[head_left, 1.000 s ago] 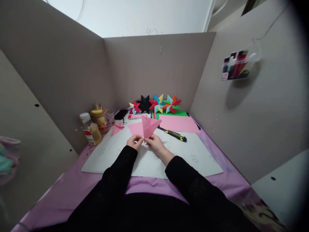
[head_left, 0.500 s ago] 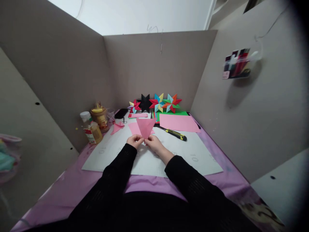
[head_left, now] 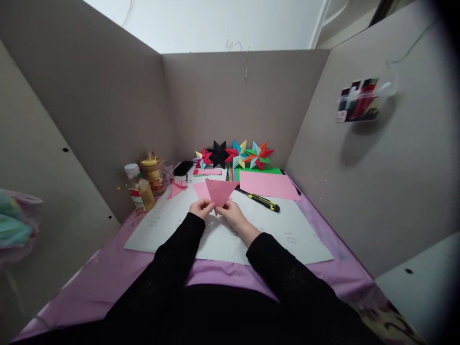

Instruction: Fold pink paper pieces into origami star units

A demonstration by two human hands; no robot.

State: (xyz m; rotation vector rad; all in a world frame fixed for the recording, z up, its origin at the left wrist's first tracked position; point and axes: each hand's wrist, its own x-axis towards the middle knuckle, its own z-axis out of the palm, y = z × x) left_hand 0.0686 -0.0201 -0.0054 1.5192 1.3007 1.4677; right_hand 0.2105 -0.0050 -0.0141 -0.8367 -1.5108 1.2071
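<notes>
Between my hands is a folded piece of pink paper, its point down and its wide edge up. My left hand pinches it near the bottom point from the left. My right hand pinches the same lower part from the right, with the fingertips of both hands close together. Behind the held paper, a flat pink paper piece lies on the white sheet, partly hidden. Left of it rests a folded pink paper piece.
A yellow-and-black utility knife lies right of my hands, by a large pink sheet. Several folded paper stars lean at the back wall. A glue bottle, a brown jar and a black phone stand or lie left.
The pink paper has turned slightly in my fingers, its top edge now wider and slanting up to the right. Both hands keep their pinch. The whole view has shifted a little.
</notes>
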